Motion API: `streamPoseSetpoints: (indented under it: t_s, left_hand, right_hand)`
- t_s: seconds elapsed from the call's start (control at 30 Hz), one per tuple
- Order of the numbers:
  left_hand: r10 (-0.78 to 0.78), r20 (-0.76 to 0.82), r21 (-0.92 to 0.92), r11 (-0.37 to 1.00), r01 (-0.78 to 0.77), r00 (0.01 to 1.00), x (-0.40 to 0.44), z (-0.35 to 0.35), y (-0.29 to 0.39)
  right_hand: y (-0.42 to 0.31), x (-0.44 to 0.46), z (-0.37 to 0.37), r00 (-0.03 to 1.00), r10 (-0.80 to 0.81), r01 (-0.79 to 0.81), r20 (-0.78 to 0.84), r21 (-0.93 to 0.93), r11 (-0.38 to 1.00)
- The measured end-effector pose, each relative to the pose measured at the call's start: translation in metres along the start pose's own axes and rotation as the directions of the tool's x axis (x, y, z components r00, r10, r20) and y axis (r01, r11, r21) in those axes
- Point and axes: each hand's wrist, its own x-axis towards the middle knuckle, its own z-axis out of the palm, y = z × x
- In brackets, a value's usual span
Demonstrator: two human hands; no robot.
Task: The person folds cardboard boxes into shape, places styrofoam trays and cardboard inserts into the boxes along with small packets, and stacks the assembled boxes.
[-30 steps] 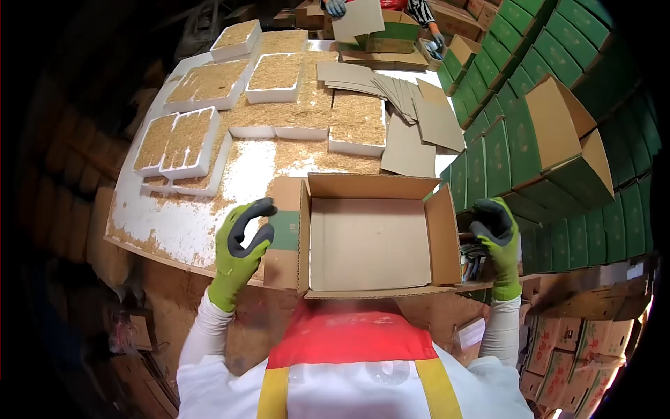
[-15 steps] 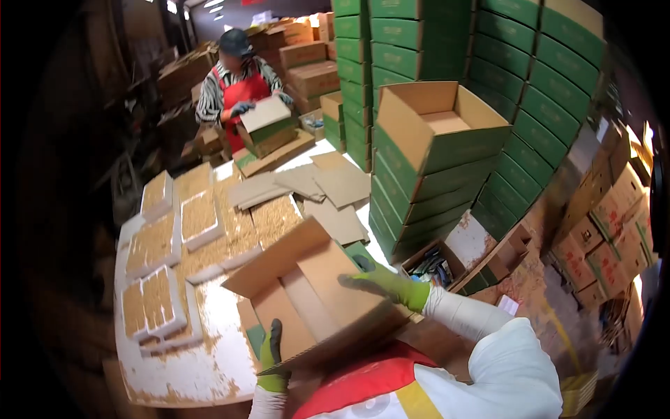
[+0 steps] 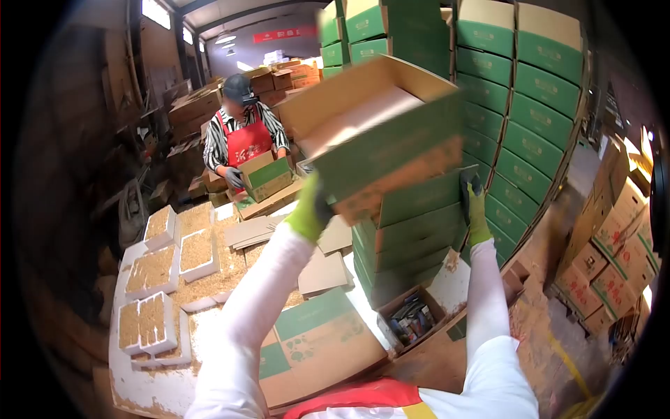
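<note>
A green-and-brown open cardboard box point(image 3: 391, 150) is raised and tilted above a stack of green boxes point(image 3: 419, 230), its brown underside partly showing. My left hand point(image 3: 314, 213), in a green and dark glove, grips its near left corner. My right hand point(image 3: 474, 202), gloved the same way, has its fingers closed around the right edge of the top box in the stack, just below the raised box. Flat printed cardboard point(image 3: 321, 342) with a green band lies on the table in front of me.
White trays point(image 3: 157, 325) of small tan pieces cover the table's left side. Loose cardboard sheets point(image 3: 324, 272) lie mid-table. A person point(image 3: 244, 140) in a red apron handles a green box opposite. A carton of small items point(image 3: 415, 318) sits beside the stack. Tall green stacks point(image 3: 537, 119) stand behind.
The open box has gone from the table up and over the stack, tilting. My left hand rose with it; my right hand moved to the stack's right side. The flat cardboard is uncovered.
</note>
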Motion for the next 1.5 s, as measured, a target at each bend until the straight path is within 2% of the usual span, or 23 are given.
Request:
streamPoseSetpoints:
  t_s: [0.03,0.07,0.13,0.2,0.3,0.4,0.47,0.57,0.6,0.67,0.7,0.73,0.8,0.83,0.9,0.97,1.07,1.17,1.23,1.3,1.33,1.43,1.5]
  left_hand:
    - [-0.301,-0.231,-0.033,0.953,0.301,0.925,0.014,0.038,0.010]
    - [-0.371,-0.334,0.234,0.858,0.458,0.866,0.032,0.038,-0.002]
    - [-0.170,-0.033,0.681,0.718,0.146,0.985,0.063,0.015,-0.038]
    - [-0.200,0.031,0.684,0.719,0.125,0.979,0.078,-0.002,-0.053]
    - [-0.429,-0.339,0.273,0.807,0.524,0.837,0.066,0.037,-0.051]
    - [-0.300,-0.472,0.240,0.861,0.448,0.829,0.040,0.039,-0.045]
    - [-0.416,-0.394,-0.029,0.897,0.442,0.820,0.001,0.006,-0.041]
    - [-0.174,-0.485,0.058,0.971,0.231,0.857,-0.121,-0.062,-0.036]
    - [-0.041,-0.591,0.231,0.948,0.218,0.805,-0.175,-0.082,-0.030]
    - [0.159,-0.810,0.391,0.863,0.319,0.564,-0.290,-0.127,-0.032]
    - [0.411,-0.798,0.576,0.734,0.360,0.441,-0.368,-0.181,-0.062]
    - [0.525,-0.777,0.616,0.518,0.593,0.348,-0.432,-0.185,-0.064]
    - [0.455,-0.850,0.409,0.252,0.877,0.265,-0.519,-0.160,-0.070]
    - [0.319,-0.911,0.371,0.353,0.859,0.262,-0.546,-0.144,-0.077]
    - [-0.039,-0.954,0.206,0.638,0.742,0.299,-0.570,-0.115,-0.091]
    - [0.030,-0.862,0.507,0.059,0.860,0.506,-0.543,-0.072,-0.073]
    - [0.113,-0.584,0.801,-0.079,0.593,0.804,-0.512,-0.049,-0.011]
    - [0.131,-0.540,0.841,0.038,0.540,0.831,-0.487,-0.061,0.064]
    - [0.081,-0.700,0.683,0.368,0.631,0.710,-0.436,-0.051,0.125]
    - [-0.100,-0.676,0.710,0.176,0.682,0.730,-0.422,-0.092,0.155]
    - [-0.007,-0.593,0.805,-0.009,0.593,0.805,-0.409,-0.105,0.155]
    - [0.280,-0.198,0.754,-0.569,0.328,0.939,-0.352,-0.097,0.133]
    - [0.116,-0.118,0.907,-0.393,0.154,0.986,-0.306,-0.075,0.097]
  right_hand:
    - [-0.008,-0.012,0.010,0.994,0.048,-0.043,-0.093,0.061,0.997]
    - [-0.005,-0.014,0.006,0.992,-0.016,0.015,-0.126,-0.006,1.000]
    - [0.000,-0.005,-0.003,0.968,-0.170,0.145,-0.183,-0.140,0.979]
    - [0.012,-0.004,0.001,0.931,-0.303,0.247,-0.204,-0.263,0.933]
    - [0.013,-0.020,0.016,0.945,-0.252,0.171,-0.209,-0.342,0.924]
    - [0.034,-0.008,0.008,0.939,-0.218,0.135,-0.266,-0.298,0.945]
    - [0.013,-0.024,0.007,0.942,-0.290,0.227,-0.166,-0.319,0.920]
    - [-0.034,-0.100,0.018,0.844,-0.484,0.392,-0.231,-0.351,0.851]
    - [-0.062,-0.142,0.041,0.931,-0.297,0.275,-0.213,-0.125,0.953]
    - [0.014,-0.216,0.017,0.992,-0.126,0.120,-0.011,-0.235,0.965]
    - [-0.047,-0.251,0.049,0.891,-0.066,0.150,0.450,-0.154,0.977]
    - [-0.042,-0.287,0.062,0.748,0.163,-0.100,0.643,-0.134,0.986]
    - [-0.012,-0.355,0.071,0.663,0.360,0.185,0.657,-0.609,0.771]
    - [0.003,-0.382,0.075,0.632,0.424,0.384,0.648,-0.738,0.556]
    - [0.007,-0.404,0.080,0.585,0.573,0.255,0.574,-0.801,0.542]
    - [0.006,-0.397,0.083,0.640,0.490,0.373,0.592,-0.797,0.476]
    - [-0.063,-0.332,0.112,0.521,0.621,0.317,0.586,-0.808,0.497]
    - [-0.157,-0.278,0.149,0.418,0.529,0.642,0.739,-0.652,0.403]
    - [-0.184,-0.263,0.175,0.407,0.059,0.700,0.911,-0.353,0.621]
    - [-0.200,-0.269,0.211,0.176,-0.124,0.785,0.977,-0.063,0.617]
    - [-0.179,-0.276,0.224,0.105,-0.201,0.758,0.974,0.052,0.650]
    - [-0.166,-0.254,0.261,0.171,0.102,0.881,0.980,-0.198,0.431]
    - [-0.155,-0.234,0.276,0.094,0.084,0.828,0.992,-0.125,0.547]
